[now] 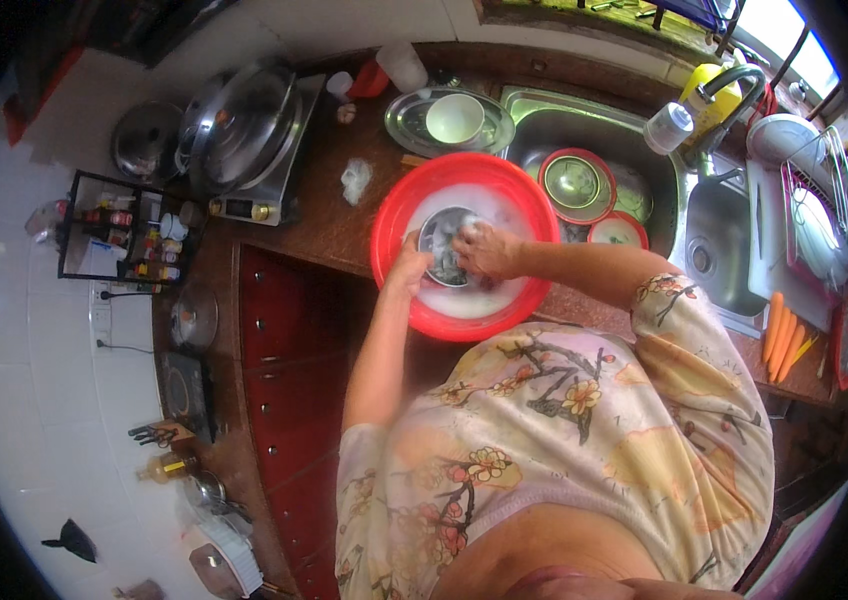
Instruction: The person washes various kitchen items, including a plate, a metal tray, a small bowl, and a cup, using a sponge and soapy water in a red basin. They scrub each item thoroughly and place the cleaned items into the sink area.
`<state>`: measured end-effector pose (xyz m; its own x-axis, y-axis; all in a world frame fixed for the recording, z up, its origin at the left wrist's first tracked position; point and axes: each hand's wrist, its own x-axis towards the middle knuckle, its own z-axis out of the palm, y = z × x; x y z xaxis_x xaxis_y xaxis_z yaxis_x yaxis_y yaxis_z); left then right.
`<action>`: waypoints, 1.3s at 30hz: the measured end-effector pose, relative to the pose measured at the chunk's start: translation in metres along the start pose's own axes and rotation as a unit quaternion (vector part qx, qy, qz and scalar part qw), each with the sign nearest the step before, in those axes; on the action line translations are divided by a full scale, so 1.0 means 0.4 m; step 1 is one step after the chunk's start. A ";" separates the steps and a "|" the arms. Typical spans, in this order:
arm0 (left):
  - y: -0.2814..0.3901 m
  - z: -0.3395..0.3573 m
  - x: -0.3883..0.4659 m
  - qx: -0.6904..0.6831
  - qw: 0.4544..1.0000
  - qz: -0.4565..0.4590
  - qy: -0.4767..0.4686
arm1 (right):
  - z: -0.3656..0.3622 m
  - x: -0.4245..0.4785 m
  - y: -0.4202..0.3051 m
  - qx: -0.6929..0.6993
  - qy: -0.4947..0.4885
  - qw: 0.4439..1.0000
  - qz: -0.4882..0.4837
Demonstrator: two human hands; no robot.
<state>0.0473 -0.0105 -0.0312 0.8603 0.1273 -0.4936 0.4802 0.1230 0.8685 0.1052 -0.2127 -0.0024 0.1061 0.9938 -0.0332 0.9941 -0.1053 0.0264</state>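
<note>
A red plastic basin (394,195) in front of me holds cloudy, sudsy water. In it is a round metal bowl (437,225), tilted, with its inside facing up. My left hand (410,266) grips the bowl's left rim, thumb on the inner side. My right hand (490,251) reaches in from the right, fingers curled against the bowl's inside. Something whitish shows at those fingers; whether it is foam or a cloth is unclear. Behind the basin, a white bowl (455,118) rests on an oval metal tray (403,118).
Several red-rimmed bowls (608,202) sit in the larger basin of the steel sink (664,161), under a faucet (750,75). Carrots (782,337) lie beside a white cutting board (769,247) and a dish rack (818,199). Leftward, a lidded metal pan (244,127) occupies a cooktop (263,208). A crumpled plastic bag (356,181) lies nearby.
</note>
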 end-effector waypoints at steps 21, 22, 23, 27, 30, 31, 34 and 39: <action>-0.140 0.014 0.055 0.090 0.962 0.202 0.163 | 0.076 0.031 -0.035 0.368 0.150 0.915 0.068; -0.107 0.012 0.040 0.099 0.966 0.203 0.125 | 0.044 0.007 -0.023 0.302 0.120 0.943 0.073; -0.096 0.017 0.033 0.093 0.973 0.189 0.097 | 0.026 -0.005 -0.012 0.235 0.089 0.965 0.078; -0.025 0.092 -0.033 -0.019 0.995 0.099 0.027 | 0.012 0.020 -0.006 0.044 0.095 0.961 0.255; -0.033 0.124 -0.043 -0.144 0.989 0.021 -0.033 | 0.022 0.068 -0.013 0.195 0.155 0.890 0.383; -0.042 0.120 -0.034 -0.175 0.984 0.007 -0.023 | 0.026 0.079 -0.017 0.261 0.180 0.851 0.419; -0.058 0.109 -0.014 -0.209 0.978 0.011 -0.001 | 0.101 0.102 -0.004 0.439 0.217 0.820 0.297; -0.080 0.044 0.028 -0.213 0.977 -0.027 0.004 | 0.065 0.071 0.006 0.501 0.026 0.862 0.073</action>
<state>0.0447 -0.0302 -0.0638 0.8338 0.1163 -0.5396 0.4087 0.5270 0.7451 0.1113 -0.1855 -0.0290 0.2556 0.9651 -0.0577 0.4944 -0.1817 -0.8500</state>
